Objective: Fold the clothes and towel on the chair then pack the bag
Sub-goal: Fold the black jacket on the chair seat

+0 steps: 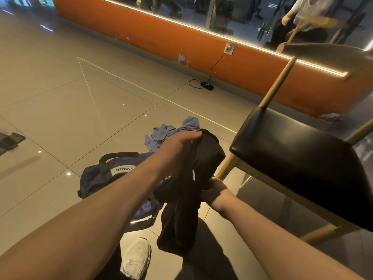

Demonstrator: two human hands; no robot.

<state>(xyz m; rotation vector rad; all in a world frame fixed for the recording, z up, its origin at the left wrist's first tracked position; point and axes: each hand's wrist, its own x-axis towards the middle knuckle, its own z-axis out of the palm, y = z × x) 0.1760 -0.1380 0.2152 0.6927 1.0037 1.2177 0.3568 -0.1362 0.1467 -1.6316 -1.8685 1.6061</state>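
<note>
A black garment [191, 178] hangs in the air left of the chair, bunched and drooping toward the floor. My left hand [181, 143] grips its top edge from above. My right hand [214, 191] pinches its lower right side. Below and to the left, a dark blue duffel bag [94, 178] with black handles and a white label lies on the floor. Past the hands, a light blue cloth [171, 131] lies crumpled on the tiles. The chair [302, 158] has a black padded seat and wooden legs, and nothing lies on the seat.
An orange wall [181, 41] with a mirror above runs along the back. A black power strip [206, 85] and its cable lie by the wall. My white shoe [138, 257] stands on the tiled floor below the bag. A dark object [10, 139] lies at the far left.
</note>
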